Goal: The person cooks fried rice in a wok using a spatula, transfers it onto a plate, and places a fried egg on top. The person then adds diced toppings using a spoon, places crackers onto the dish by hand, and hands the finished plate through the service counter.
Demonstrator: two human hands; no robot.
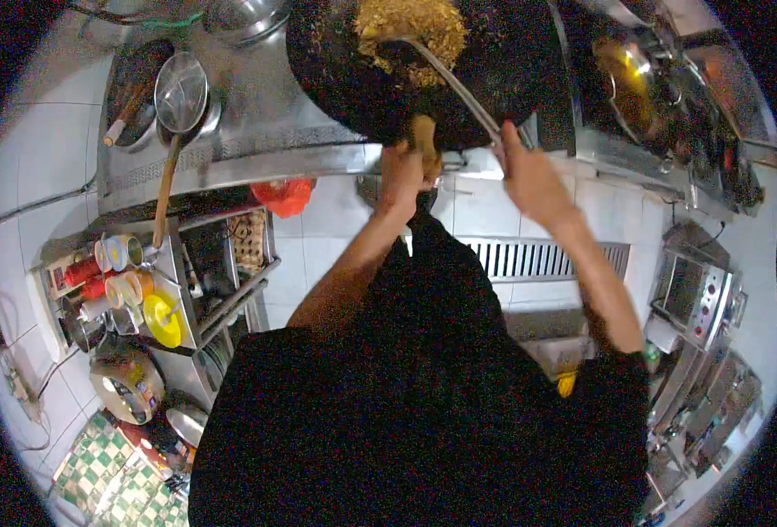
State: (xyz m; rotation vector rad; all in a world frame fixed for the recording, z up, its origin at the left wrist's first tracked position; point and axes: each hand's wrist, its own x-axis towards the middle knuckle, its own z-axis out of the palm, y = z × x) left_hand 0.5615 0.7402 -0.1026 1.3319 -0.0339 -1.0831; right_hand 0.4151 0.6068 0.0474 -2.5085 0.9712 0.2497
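A large dark wok (345,92) sits on the stove ahead of me, holding a heap of brown and yellowish chopped food (432,22). My left hand (402,180) is closed around the wok's wooden handle (423,136) at the near rim. My right hand (533,180) grips a long-handled metal wok utensil (459,86), which slants up and left into the food. Its head lies partly in the heap, so I cannot tell if it is a ladle or a spatula.
On the left of the steel stove top (257,97) lies a round strainer (180,92). Seasoning containers (125,285) and a yellow bowl (162,318) stand on a lower-left cart. A red bag (283,197) hangs below the stove edge. At right are metal pans (625,88).
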